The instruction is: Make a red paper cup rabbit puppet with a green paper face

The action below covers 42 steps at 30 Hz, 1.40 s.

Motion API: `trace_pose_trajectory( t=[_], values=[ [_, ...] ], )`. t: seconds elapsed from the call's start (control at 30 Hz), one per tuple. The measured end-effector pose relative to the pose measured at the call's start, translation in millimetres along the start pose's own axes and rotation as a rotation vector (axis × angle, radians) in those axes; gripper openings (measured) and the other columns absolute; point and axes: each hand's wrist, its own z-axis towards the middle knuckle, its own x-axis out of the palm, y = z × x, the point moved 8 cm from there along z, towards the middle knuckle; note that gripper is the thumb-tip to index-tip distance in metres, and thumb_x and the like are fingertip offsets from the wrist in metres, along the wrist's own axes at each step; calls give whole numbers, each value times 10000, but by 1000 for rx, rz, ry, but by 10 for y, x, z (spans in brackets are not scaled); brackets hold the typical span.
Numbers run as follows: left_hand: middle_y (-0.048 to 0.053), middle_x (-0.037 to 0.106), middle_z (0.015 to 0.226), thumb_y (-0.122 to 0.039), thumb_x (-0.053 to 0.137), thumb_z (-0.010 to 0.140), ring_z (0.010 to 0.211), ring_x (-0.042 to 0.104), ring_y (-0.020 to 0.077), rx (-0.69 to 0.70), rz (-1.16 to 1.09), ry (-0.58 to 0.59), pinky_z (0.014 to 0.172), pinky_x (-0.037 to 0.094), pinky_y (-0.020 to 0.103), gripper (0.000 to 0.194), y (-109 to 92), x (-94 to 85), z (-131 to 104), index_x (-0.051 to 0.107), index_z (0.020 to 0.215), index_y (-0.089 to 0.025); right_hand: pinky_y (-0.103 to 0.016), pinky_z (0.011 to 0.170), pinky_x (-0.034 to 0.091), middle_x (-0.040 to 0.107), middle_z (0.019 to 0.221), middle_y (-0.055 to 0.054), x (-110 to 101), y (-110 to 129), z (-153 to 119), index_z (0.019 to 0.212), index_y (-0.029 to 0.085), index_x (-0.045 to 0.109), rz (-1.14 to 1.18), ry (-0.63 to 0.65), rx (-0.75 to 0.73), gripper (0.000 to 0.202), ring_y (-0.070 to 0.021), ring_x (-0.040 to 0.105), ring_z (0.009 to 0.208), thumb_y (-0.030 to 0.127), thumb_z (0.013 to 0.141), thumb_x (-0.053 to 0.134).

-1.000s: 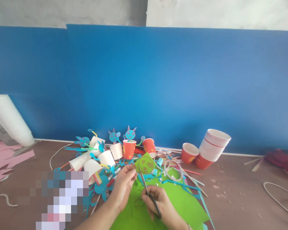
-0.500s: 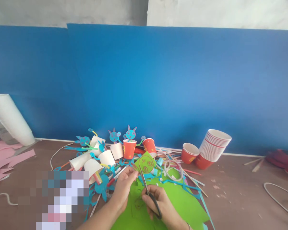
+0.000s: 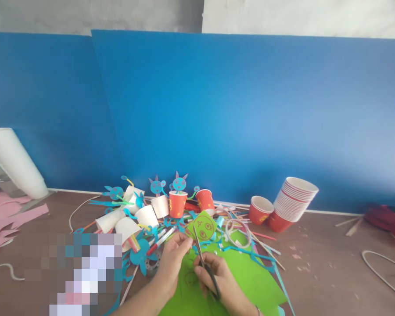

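Between thumb and fingers, my left hand (image 3: 174, 259) pinches the lower left edge of a green paper piece (image 3: 204, 224) with a face drawn on it. My right hand (image 3: 217, 276) is closed around the black handles of the scissors (image 3: 208, 272), whose blades point up and lie at the left side of the drawn face. Under both hands lie large green paper sheets (image 3: 243, 281), one with another faint drawing on it.
Behind are a red cup (image 3: 177, 205) with a blue paper figure, white cups (image 3: 147, 217), markers, straws, blue scraps and a tape ring (image 3: 238, 233). Stacked cups (image 3: 291, 202) lean at right, pink paper (image 3: 6, 219) lies at far left, and a blue panel (image 3: 233, 109) stands behind.
The green paper piece has turned slightly and moved a little to the right and down. My left hand has shifted slightly right with it; the scissors stay at its left side.
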Motion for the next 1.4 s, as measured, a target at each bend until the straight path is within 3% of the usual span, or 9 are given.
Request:
trace_pose_trajectory(
  t=[0.8,1.4],
  values=[
    [-35,493,634,-356,645,684,650,426,141,-80,-12,-20,655,342,263,228,40,10,-80,507,617,-188,-169,383,334,488,495,77,4,12,-16,785,174,538,23,2,-9,381,-65,419,384,499,686,709],
    [-19,533,651,-310,618,745,661,436,143,-25,26,40,664,333,263,180,24,2,-19,548,647,-176,-156,325,249,399,437,102,-42,23,-16,738,168,552,-20,-57,60,366,-43,338,329,498,684,700]
  ],
)
